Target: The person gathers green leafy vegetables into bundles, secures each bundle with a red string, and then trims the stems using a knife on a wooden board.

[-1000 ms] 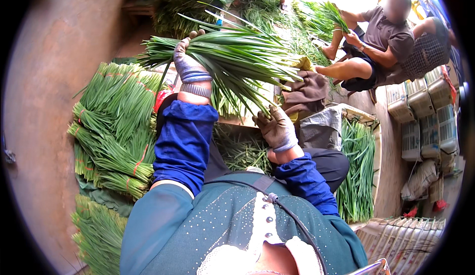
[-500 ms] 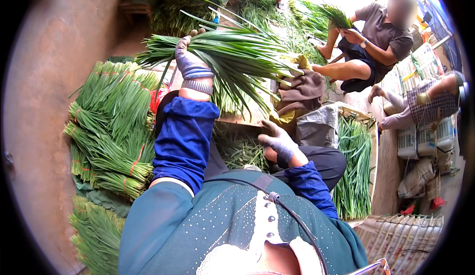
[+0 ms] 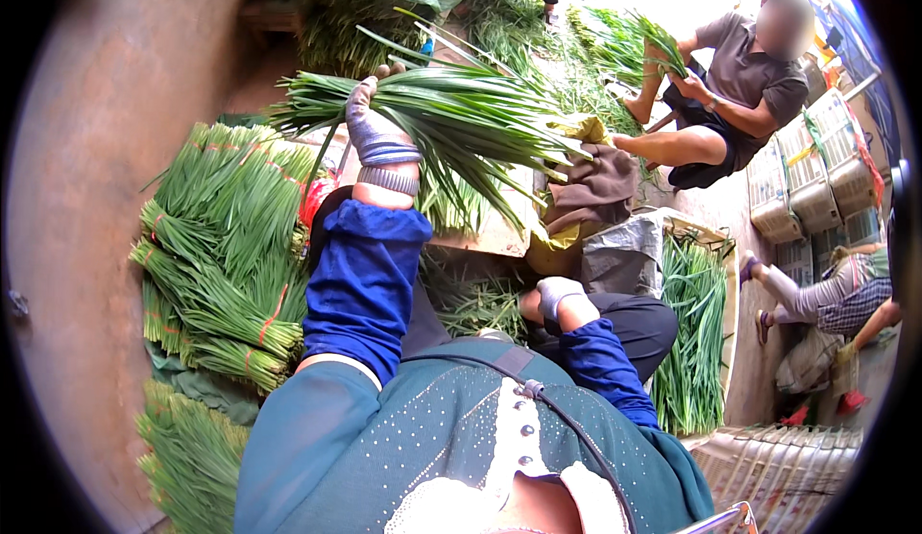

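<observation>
My left hand [image 3: 375, 119], in a stained glove, grips a large loose bunch of long flat green leaves [image 3: 451, 111], held crosswise above a pale board [image 3: 485, 238] with more leaves on it. Lower right, my right hand [image 3: 560, 296], gloved too, is down by my dark-trousered knee [image 3: 615, 337], its fingers hidden. Cut leaf scraps [image 3: 461, 294] lie between my arms. Just beyond the right hand are a crumpled grey sheet [image 3: 615, 260] and brown cloth [image 3: 591, 183].
Banded leaf bundles [image 3: 216, 246] are stacked at left; a crate of loose leaves [image 3: 687, 332] stands at right. A seated co-worker [image 3: 730, 102] holds leaves. Another person [image 3: 845, 299] is near stacked crates [image 3: 807, 169]. More leaf piles [image 3: 509, 15] lie ahead.
My right hand has left the bunch's tips and dropped toward my knee. The left hand still holds the bunch, slightly lower. A second person has moved at the right edge.
</observation>
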The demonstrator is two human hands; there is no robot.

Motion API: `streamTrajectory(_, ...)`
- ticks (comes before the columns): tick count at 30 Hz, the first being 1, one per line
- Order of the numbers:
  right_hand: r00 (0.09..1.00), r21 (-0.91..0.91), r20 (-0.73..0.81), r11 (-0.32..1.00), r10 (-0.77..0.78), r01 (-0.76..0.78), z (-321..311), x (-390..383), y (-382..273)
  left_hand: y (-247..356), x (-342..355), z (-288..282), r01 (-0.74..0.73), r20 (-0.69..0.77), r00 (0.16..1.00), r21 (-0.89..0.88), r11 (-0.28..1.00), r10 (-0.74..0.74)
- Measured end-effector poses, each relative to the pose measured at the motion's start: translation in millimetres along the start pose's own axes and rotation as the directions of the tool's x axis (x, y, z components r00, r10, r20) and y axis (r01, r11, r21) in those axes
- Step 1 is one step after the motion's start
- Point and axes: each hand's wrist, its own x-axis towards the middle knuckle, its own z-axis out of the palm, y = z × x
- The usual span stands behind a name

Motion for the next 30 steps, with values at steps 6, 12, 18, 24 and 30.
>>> streamTrajectory(6, 0.931, 0.987, -0.064, -0.163, -0.360, 0.005, -34.8, 19.7, -66.3, 8.9, -6.2, 3.9, 0.087, 0.101, 0.992, -0.087, 0.992, -0.078)
streamTrajectory(12, 0.615, 0.618, -0.631, -0.785, -0.474, 0.029, -32.2, 116.9, -130.1, 3.5, -15.8, 12.6, 0.234, 0.224, 0.954, -0.143, 0.962, -0.199)
streamTrajectory(18, 0.724, 0.497, -0.663, -0.836, -0.191, 0.234, -75.5, 91.2, -55.5, 16.4, -54.7, 39.7, 0.430, 0.231, 0.875, 0.031, 0.902, -0.425)
streamTrajectory(24, 0.787, 0.604, -0.615, -0.674, -0.054, 0.426, -101.0, 47.3, 6.9, 10.7, -48.8, 7.1, 0.464, 0.149, 0.864, 0.139, 0.875, -0.482)
streamTrajectory(30, 0.799, 0.821, -0.564, -0.243, -0.206, 0.517, -115.2, 6.6, 20.3, 4.6, -52.3, 8.1, 0.446, 0.214, 0.854, 0.170, 0.878, -0.475)
